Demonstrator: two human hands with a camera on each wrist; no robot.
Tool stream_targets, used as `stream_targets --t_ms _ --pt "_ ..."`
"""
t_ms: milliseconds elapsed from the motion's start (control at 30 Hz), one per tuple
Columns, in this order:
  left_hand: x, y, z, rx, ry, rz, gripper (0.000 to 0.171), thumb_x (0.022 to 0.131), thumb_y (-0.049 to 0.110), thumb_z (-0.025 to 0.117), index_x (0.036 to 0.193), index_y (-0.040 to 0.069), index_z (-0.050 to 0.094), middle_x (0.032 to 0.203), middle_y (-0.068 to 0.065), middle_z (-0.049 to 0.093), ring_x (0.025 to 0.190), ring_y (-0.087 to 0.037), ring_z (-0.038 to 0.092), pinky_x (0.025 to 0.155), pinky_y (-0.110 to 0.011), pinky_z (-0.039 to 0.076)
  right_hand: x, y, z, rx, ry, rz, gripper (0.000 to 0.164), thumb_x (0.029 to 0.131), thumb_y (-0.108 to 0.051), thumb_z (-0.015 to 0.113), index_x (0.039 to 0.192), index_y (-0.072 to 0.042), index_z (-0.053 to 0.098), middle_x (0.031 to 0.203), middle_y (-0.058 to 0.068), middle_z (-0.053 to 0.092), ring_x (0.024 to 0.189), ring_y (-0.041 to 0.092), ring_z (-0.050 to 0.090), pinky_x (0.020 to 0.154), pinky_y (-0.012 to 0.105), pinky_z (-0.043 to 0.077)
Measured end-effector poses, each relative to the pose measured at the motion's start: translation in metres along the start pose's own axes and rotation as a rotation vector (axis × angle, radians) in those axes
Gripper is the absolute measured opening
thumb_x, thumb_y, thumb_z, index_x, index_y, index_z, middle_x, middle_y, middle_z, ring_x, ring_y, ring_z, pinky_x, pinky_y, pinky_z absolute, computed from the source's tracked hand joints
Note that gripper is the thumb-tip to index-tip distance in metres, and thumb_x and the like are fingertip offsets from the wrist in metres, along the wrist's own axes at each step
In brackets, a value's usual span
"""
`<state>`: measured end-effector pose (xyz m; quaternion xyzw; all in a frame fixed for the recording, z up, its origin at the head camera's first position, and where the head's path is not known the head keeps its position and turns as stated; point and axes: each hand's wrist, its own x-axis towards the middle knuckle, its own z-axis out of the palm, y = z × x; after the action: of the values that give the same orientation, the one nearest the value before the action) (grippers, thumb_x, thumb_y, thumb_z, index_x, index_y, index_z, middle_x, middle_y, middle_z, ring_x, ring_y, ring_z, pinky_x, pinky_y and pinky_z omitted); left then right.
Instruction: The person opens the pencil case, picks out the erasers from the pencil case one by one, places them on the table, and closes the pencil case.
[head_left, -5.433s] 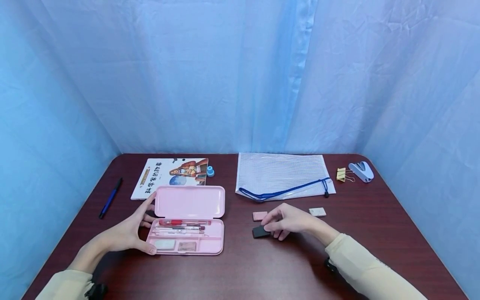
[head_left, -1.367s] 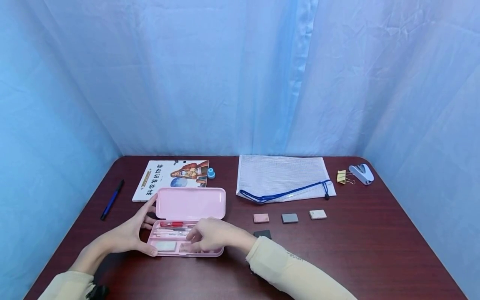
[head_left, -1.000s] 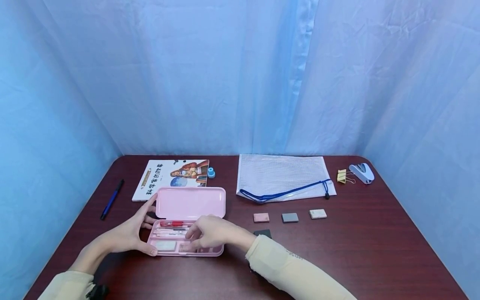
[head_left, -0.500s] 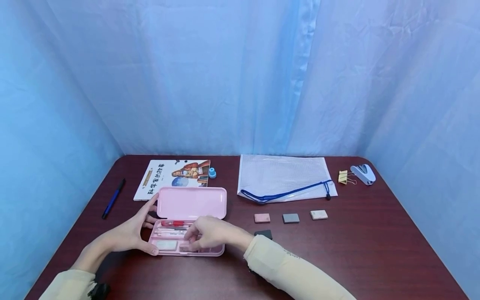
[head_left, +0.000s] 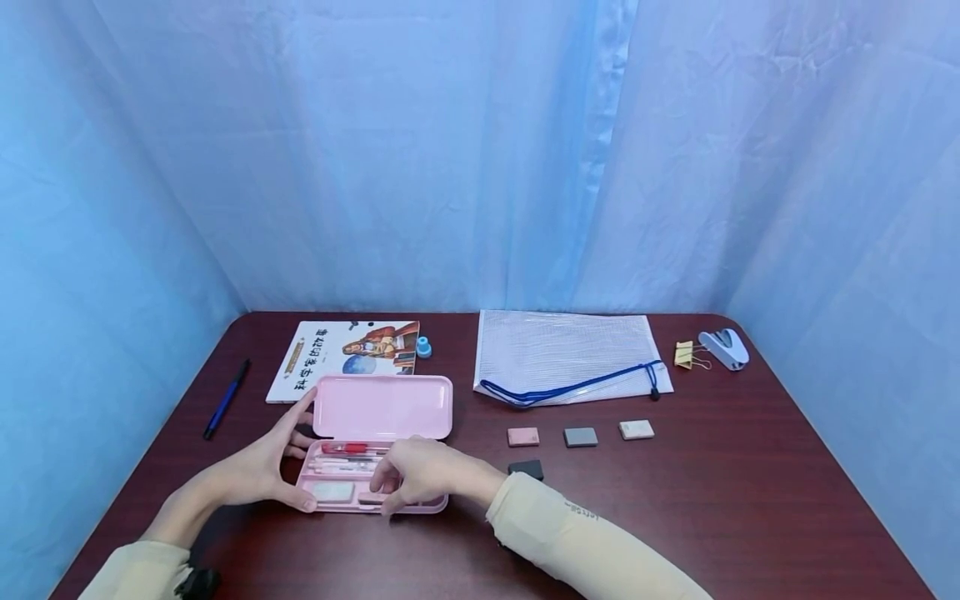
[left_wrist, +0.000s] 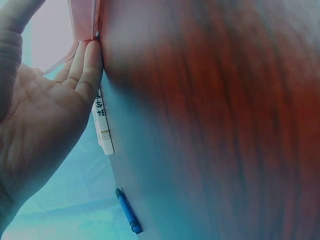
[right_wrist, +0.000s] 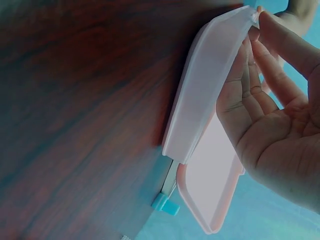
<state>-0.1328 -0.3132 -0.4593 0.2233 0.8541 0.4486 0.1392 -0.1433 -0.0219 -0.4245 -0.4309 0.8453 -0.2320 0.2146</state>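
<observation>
A pink pencil case stands open, with pens in its long compartment and a white eraser at front left. My left hand holds its left side, thumb at the front corner, fingers behind near the lid. In the left wrist view the fingertips touch the case wall. My right hand reaches into the front compartments, fingers bent at a pinkish eraser, thumb at the front rim. The right wrist view shows the thumb tip over the rim. I cannot tell whether the right fingers grip the eraser.
Pink, grey, white and black erasers lie right of the case. Behind are a booklet, blue cap-like piece, mesh pouch, binder clip and stapler. A blue pen lies left.
My right hand has let go of the black eraser on the table and moved left into the case. Lately its thumb has shifted from the pinkish eraser to the front rim. My left hand stays.
</observation>
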Motion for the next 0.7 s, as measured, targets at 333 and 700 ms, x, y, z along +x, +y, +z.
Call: stream_targets --t_ms 333,700 --pt "-0.0001 0.0003 0.0001 0.001 0.003 0.005 0.139 0.069 0.021 0.095 0.163 0.018 -0.007 0.140 -0.019 0.037 0.114 -0.032 0.057 0.093 -0.030 0.051 -0.0007 0.0002 0.0007 0.006 0.014 0.016 0.017 0.084 -0.014 0.083 0.100 -0.013 0.080 0.072 -0.016 0.064 0.067 -0.009 0.054 0.064 0.009 0.042" --pt "-0.0004 -0.0006 0.0002 0.001 0.004 0.011 0.139 0.069 0.021 0.096 0.163 0.018 -0.007 0.141 -0.020 0.036 0.114 -0.031 0.057 0.094 -0.030 0.051 0.0001 -0.0007 0.0011 0.016 0.016 0.034 0.018 0.084 -0.014 0.084 0.101 -0.013 0.080 0.073 -0.016 0.065 0.067 -0.008 0.055 0.064 0.010 0.043"
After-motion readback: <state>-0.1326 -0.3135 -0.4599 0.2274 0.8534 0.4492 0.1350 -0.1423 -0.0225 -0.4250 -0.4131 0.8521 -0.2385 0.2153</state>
